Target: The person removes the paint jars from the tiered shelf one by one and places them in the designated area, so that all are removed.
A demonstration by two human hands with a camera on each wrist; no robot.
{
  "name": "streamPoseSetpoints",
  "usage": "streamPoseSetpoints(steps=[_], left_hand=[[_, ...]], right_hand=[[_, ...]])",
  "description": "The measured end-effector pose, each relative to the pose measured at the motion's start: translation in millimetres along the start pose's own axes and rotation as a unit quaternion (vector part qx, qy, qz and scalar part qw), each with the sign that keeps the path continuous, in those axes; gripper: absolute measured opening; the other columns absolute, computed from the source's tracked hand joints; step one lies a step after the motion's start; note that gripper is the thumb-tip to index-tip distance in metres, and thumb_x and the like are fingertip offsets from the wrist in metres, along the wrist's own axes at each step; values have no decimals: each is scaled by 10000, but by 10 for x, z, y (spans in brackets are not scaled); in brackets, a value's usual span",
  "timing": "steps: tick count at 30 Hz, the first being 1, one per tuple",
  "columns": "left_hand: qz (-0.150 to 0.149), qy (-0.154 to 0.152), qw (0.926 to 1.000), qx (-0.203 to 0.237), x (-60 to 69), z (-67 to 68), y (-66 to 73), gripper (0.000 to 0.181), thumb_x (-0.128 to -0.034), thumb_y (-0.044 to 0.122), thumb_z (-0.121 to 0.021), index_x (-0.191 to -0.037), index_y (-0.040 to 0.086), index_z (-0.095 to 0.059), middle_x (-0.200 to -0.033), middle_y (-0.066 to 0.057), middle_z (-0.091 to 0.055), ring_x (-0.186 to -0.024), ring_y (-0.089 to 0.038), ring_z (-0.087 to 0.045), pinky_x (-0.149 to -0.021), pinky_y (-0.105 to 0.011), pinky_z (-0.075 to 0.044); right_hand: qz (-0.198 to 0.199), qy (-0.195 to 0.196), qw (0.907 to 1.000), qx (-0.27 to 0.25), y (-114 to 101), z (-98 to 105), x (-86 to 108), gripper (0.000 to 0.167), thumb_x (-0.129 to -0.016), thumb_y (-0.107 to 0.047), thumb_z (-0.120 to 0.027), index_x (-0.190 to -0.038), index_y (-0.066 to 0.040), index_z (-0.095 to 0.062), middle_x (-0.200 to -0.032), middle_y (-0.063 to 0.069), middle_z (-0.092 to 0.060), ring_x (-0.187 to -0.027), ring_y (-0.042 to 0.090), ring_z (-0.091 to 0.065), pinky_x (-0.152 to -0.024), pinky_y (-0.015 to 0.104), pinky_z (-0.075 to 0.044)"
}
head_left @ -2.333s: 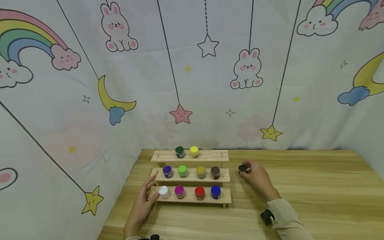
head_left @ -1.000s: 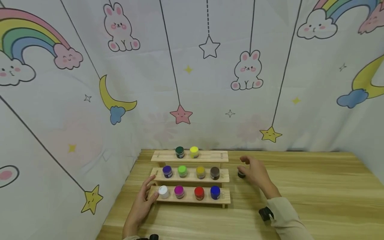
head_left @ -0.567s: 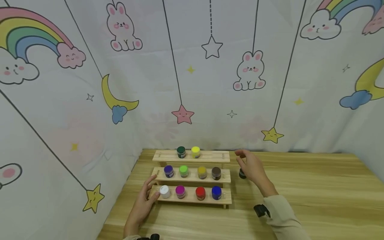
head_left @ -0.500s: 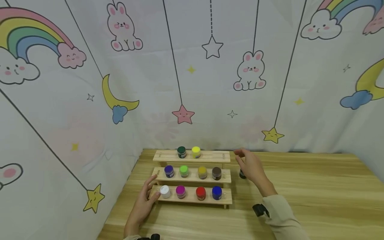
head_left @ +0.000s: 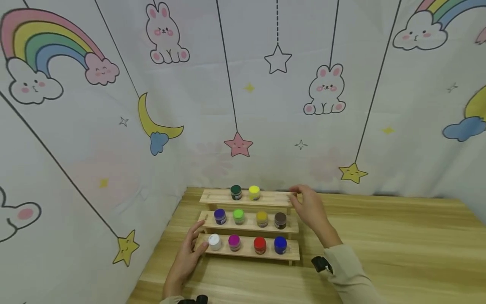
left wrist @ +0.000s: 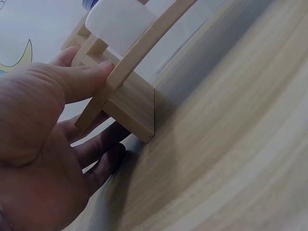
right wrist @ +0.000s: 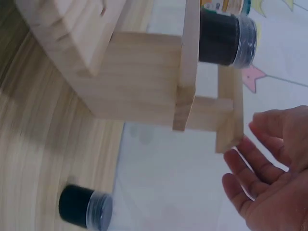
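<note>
The rack [head_left: 247, 249] stands on the wooden table [head_left: 398, 240], three shelves rising in steps toward the back. The left hand [head_left: 187, 256] grips its left end: the thumb presses on the bottom shelf beside the white jar [head_left: 214, 242], the index finger reaches the end of the middle shelf, and the other fingers curve round outside the end. The right hand [head_left: 311, 207] is at the right end of the top shelf [head_left: 275, 197], thumb and fingers apart and loosely bent — fingertips at the shelf's corner, though whether they actually touch I cannot tell.

On the bottom shelf, after the white jar, come the magenta jar [head_left: 234, 242], red jar [head_left: 260, 245] and blue jar [head_left: 280, 245]. The middle shelf bears the purple jar [head_left: 220, 216], light green jar [head_left: 238, 217], ochre jar [head_left: 262, 219] and brown jar [head_left: 280, 221]. Up top, the dark green jar [head_left: 236, 192] and yellow jar [head_left: 254, 193] stand close together. One more — a loose dark jar [right wrist: 79, 207] — stands upright on the table off the rack's right side, seen in the right wrist view. A white backdrop [head_left: 205, 101] with printed rabbits, stars and rainbows hangs behind.
</note>
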State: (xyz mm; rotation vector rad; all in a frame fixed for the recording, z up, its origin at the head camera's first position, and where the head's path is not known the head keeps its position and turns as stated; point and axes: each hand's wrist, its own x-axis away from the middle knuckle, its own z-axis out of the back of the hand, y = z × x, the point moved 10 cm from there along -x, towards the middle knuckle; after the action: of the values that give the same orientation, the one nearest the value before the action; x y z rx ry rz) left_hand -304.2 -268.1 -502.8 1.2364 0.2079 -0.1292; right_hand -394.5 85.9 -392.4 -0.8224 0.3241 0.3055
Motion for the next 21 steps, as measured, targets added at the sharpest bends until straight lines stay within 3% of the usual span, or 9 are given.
streamPoseSetpoints(steps=[4,15,21], left_hand=[[-124,50,9998,-120,-6,7,20,605,-964,79,-653,-1507,154,-398,-1555,-186,-369,-1363,-475,-375,-1111,-691,-241],[-24,-14,10000,-28,56,-10,-32,604,-972,81,-643,-1513,171,-390,-1533,-179,-396,-1383,-441,-373,-1125,-676,-214],[-37,2,10000,9,23,1,-10,609,-970,71,-640,-1516,174,-389,-1528,-191,-398,-1392,-450,-358,-1132,-665,-203]], right_hand=[[81,9,9997,-233,-129,-62,-53,223,-983,-97,-621,-1180,-4,-668,-1155,158,-674,-1070,341,-643,-899,505,-532],[122,-740,9954,-597,-409,-422,-185,284,-962,-178,-681,-1214,-48,-658,-1201,118,-674,-1117,296,-622,-888,441,-558],[86,-834,9933,-794,-479,-569,-287,343,-930,-196,-707,-1237,-52,-655,-1214,110,-670,-1072,262,-644,-829,385,-582]])
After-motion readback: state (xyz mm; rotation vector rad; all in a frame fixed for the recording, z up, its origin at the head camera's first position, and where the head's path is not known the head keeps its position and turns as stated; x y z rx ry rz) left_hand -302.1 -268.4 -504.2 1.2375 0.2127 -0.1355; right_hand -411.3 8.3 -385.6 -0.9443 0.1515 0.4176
